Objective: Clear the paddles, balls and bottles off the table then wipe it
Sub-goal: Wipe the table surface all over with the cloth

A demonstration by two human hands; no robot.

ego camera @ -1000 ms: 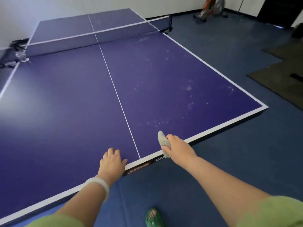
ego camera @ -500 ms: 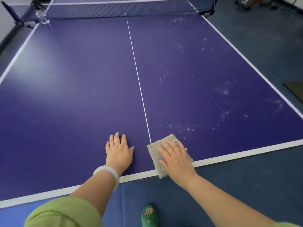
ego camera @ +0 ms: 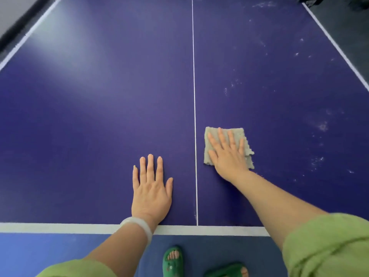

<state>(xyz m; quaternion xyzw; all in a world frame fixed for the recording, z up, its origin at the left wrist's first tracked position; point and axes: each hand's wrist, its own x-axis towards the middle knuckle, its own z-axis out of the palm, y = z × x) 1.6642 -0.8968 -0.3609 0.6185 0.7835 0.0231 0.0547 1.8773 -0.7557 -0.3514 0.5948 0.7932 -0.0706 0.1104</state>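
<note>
**Purple desk [ego camera: 79, 136], grey cloth [ego camera: 237, 132] under one palm**

Purple-blue and wide, the desk is filling most of the view. A thin white centre line [ego camera: 194, 86] is running along it toward the person and is meeting a broad white end line [ego camera: 60, 228] at the near edge. Below this edge the blue floor [ego camera: 40, 248] is showing. Two bare forearms [ego camera: 269, 196] are reaching over the edge, each coming out of a light green sleeve [ego camera: 329, 246].

The left hand [ego camera: 151, 192] is lying flat on the desk, just left of the centre line and near the end line. Its fingers are straight, so its grip is open and is holding nothing. The right hand [ego camera: 227, 154] is lying farther in, just right of the centre line. Its straight fingers and palm are pressing down on the cloth; this grip is open too, not curling around the fabric. The cloth is lying flat on the right half of the desk, near the centre line but apart from it, and its frayed edges are showing around the hand.

Two green slippers [ego camera: 172, 260] are standing on the floor with bare toes showing. A white bracelet [ego camera: 139, 226] is sitting on the left wrist. Small whitish marks [ego camera: 322, 126] are lying scattered over the right half of the desk.
</note>
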